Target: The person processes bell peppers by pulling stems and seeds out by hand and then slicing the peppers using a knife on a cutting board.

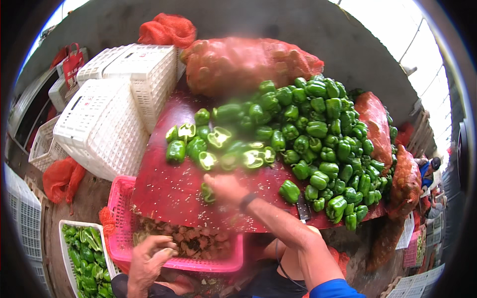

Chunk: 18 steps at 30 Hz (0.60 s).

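My right hand (pixel 224 188) reaches over the red tabletop (pixel 164 193), slightly smeared by motion. Its fingers close on a piece of green bell pepper (pixel 207 193); part of the grip is hidden. Just beyond lie cut pepper halves (pixel 219 137) with pale insides, among whole peppers (pixel 176 151). My left hand (pixel 151 258) hovers at the near side of a pink crate (pixel 238 251), fingers loosely curled and apart from the thumb, nothing visible between them. Brown and pale scraps (pixel 198 241) lie in that crate. A large heap of whole green bell peppers (pixel 328 144) covers the table's right side.
A flat metal blade (pixel 303 210) lies at the table's near edge. Red mesh sacks (pixel 248 64) stand behind and right (pixel 372 129). White crates (pixel 94 129) are stacked at left. A white crate of peppers (pixel 63 243) sits at lower left. People (pixel 428 169) are far right.
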Motion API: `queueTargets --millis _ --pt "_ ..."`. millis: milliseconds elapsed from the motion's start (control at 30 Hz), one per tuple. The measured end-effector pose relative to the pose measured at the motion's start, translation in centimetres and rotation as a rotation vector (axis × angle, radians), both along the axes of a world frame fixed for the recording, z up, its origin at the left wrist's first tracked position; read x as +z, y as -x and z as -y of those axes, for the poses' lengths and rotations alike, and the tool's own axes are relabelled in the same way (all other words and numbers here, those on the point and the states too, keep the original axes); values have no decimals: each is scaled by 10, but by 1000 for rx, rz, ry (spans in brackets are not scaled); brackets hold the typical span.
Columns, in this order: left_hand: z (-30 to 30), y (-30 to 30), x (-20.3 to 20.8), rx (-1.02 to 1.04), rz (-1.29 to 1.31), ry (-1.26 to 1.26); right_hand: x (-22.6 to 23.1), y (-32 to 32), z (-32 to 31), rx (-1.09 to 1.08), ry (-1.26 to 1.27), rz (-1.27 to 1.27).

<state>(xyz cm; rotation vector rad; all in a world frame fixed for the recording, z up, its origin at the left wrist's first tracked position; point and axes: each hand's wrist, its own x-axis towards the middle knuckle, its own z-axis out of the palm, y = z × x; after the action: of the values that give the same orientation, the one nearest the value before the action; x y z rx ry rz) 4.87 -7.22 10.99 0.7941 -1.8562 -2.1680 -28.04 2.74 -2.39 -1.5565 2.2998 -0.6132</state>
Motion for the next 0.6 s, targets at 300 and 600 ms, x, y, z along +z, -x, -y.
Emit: queueTargets --millis 300,600 --pt "-16 59 -86 123 73 -274 -2 -39 -17 -89 242 -202" --pt "-24 92 -137 258 134 -92 -2 -60 -27 -143 317 278"
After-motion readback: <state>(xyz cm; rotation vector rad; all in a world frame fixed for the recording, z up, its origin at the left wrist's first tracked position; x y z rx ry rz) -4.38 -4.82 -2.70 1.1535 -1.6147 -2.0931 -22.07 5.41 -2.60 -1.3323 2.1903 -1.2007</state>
